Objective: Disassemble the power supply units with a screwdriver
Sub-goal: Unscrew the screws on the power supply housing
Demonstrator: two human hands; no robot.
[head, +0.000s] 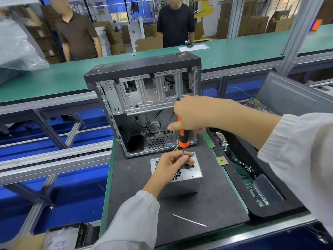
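The power supply unit (182,175) sits mid-mat (212,201), bare mat before it, the open computer case (144,105) close behind and a parts tray (270,212) along the right edge. The screwdriver (182,139) stands nearly upright, tip down on the unit's top. The right hand (191,114) grips its handle; the left hand (171,165) pinches the shaft.

A dark mat (137,179) covers the counter (108,186). On it stand an open computer case (144,91) at the far edge, a power supply unit (183,179) mid-mat, and a thin white strip (189,220) near the front edge.
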